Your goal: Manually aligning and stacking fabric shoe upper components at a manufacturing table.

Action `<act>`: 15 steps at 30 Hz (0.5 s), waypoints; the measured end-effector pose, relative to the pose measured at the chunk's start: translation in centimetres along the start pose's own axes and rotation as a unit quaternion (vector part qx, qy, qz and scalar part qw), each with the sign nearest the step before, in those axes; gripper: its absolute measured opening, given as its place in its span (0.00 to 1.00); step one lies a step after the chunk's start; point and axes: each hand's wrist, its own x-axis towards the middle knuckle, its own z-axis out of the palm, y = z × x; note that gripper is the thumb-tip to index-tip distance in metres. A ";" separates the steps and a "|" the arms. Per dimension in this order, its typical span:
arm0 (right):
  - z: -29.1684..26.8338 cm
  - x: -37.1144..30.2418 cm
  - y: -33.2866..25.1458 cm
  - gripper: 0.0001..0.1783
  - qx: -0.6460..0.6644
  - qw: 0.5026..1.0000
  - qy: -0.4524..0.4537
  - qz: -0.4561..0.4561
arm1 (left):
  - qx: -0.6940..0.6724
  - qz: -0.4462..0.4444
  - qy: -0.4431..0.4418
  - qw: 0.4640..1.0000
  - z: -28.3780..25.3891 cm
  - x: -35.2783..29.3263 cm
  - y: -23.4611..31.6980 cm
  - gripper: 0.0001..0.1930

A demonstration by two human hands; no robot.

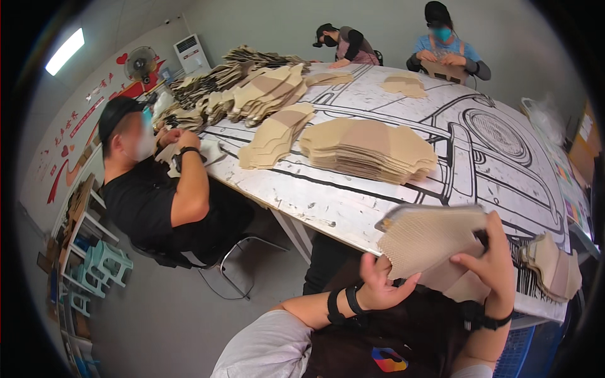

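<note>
A beige mesh fabric piece (pixel 428 242) with a darker tan band is held up over the near table edge, in front of my body. My left hand (pixel 386 286) grips its lower left edge, with some fingers hidden behind the cloth. At the right edge, my right hand (pixel 495 258) has its thumb against the front and its fingers bent over the upper corner. Just beyond the held piece lies a tall stack of similar fabric pieces (pixel 368 148). A smaller stack (pixel 551 268) sits to the right of my right hand, by the table edge.
The white table (pixel 302 195) bears black line drawings. Fabric piles (pixel 268 91) cover its far left part. A co-worker in black (pixel 151 189) sits at the left, and two more people (pixel 350 47) work at the far side. A blue crate (pixel 517 353) stands below right.
</note>
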 end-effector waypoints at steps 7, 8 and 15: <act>3.1 -3.5 -5.4 0.20 0.226 0.973 -0.045 -0.002 | -0.208 -0.335 -0.194 0.898 -5.7 6.3 3.7 0.32; 4.1 -3.8 -4.9 0.19 0.302 0.953 -0.016 0.019 | -0.229 -0.366 -0.117 0.894 -5.5 5.3 3.4 0.27; 5.4 -4.5 -2.8 0.25 0.330 0.941 -0.032 0.062 | -0.103 -0.415 -0.049 0.903 -5.4 2.7 3.2 0.23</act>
